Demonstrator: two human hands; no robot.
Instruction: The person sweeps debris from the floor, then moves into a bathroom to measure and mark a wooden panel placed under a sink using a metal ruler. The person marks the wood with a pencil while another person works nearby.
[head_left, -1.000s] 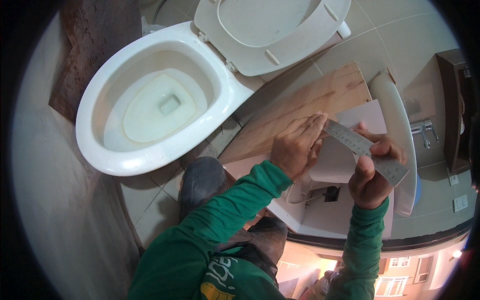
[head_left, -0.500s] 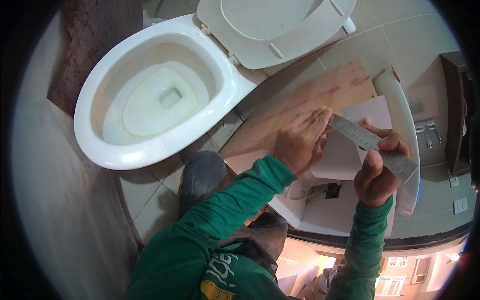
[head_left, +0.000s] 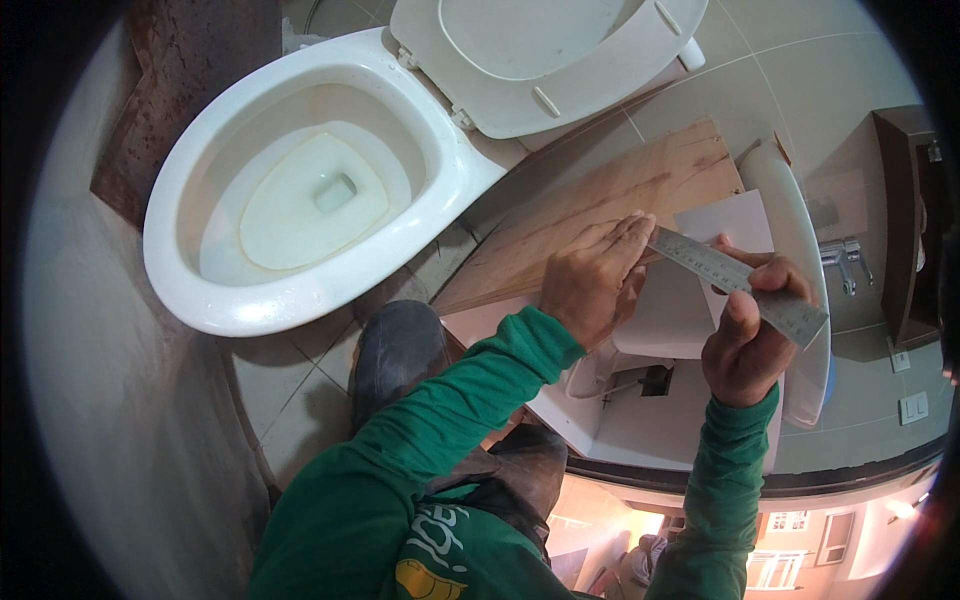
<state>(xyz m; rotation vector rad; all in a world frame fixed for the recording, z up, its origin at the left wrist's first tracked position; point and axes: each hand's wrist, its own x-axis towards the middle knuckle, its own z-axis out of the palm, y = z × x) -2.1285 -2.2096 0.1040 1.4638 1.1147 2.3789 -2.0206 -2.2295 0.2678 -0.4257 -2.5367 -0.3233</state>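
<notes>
A steel ruler (head_left: 705, 265) slants across the open side of a white-lined cabinet with a plywood side panel (head_left: 610, 195). My right hand (head_left: 745, 350) is closed around the ruler's wider right-hand part, thumb on its face and fingers behind. Its far-left end meets the fingertips of my left hand (head_left: 590, 285), which are pressed together at the panel's edge. The left thumb is tucked below, partly hidden. A white board (head_left: 732, 220) stands behind the ruler. Under it shows the pale underside of a basin (head_left: 665, 315) inside the cabinet.
A white toilet (head_left: 240, 310) with its lid (head_left: 545, 60) raised stands on the left. My knee (head_left: 400, 350) is beside the cabinet. A dark square cutout (head_left: 655, 381) with a pipe is in the cabinet. On the right are a faucet (head_left: 846, 262), a dark wall shelf (head_left: 900, 220) and a switch (head_left: 914, 407).
The whole view has shifted slightly, so things sit a little further left. Both hands keep their places on the ruler.
</notes>
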